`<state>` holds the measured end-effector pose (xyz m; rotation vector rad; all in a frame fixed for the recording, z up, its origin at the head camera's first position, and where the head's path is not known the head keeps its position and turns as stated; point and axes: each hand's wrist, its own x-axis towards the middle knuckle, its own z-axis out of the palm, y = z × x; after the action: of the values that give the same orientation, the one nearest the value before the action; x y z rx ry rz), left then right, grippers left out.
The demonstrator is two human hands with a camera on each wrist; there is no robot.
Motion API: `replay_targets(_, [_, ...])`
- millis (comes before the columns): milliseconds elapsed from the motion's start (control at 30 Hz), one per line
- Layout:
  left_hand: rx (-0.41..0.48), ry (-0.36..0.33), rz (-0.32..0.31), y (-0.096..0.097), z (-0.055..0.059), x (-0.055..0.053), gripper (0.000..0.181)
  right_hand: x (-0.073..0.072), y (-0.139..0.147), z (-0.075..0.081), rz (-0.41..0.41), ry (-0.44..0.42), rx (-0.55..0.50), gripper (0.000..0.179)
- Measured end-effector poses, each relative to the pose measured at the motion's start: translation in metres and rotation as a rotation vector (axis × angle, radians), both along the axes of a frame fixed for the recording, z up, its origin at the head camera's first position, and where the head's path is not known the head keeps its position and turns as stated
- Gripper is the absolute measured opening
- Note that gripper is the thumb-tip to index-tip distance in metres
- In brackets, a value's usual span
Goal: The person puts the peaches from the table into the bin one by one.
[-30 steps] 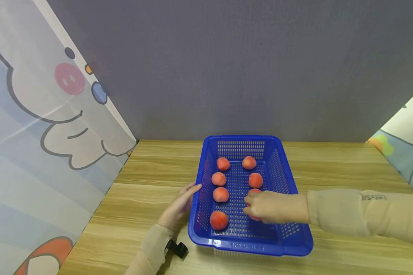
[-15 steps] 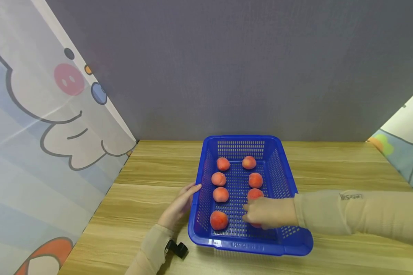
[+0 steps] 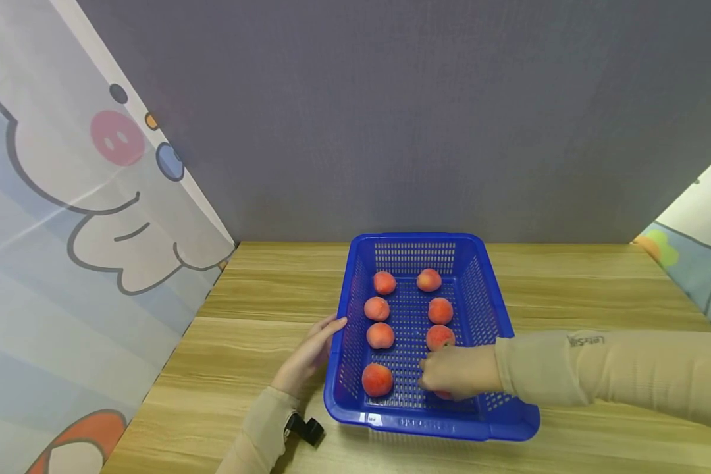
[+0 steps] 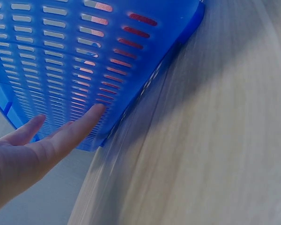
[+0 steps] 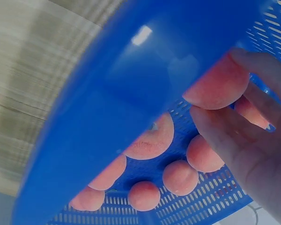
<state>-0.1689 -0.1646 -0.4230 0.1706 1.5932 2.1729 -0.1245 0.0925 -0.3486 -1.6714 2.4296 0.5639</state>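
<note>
A blue plastic basket (image 3: 447, 426) with slotted walls holds several red-orange peaches in two columns. My right hand (image 3: 461, 372) reaches in over the right side and grips a peach (image 5: 220, 86) at the near end of the right column, thumb and fingers on either side of it. In the head view that peach is mostly hidden under the hand. Just beyond it lies another peach (image 3: 440, 338). At the near end of the left column is a larger peach (image 3: 377, 380). My left hand (image 3: 308, 355) rests on the basket's left side, fingers extended along the wall and thumb at the rim.
The basket stands on a wood-grain table (image 3: 261, 283), its far end close to a grey upright panel (image 3: 391, 118). A cartoon-printed sheet (image 3: 65, 197) borders the left, and another one (image 3: 696, 263) the right. A black wrist device (image 3: 305, 429) sits on the left sleeve.
My right hand has moved toward the near end of the basket, uncovering the third peach of the right column. The left hand and basket stay put.
</note>
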Motion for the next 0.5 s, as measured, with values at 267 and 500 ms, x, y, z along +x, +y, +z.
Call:
replay_targets(267, [-0.002,0.003,-0.001,0.0000,-0.0010,-0.0005,0.052,0.0010,-0.0022,-0.0037,0.001,0.024,0.033,0.013])
replay_targets(500, [-0.017,0.016,-0.003,-0.0007,-0.0032,-0.0009,0.055,0.0009,-0.0024,-0.0070,0.059,0.092,0.024,0.013])
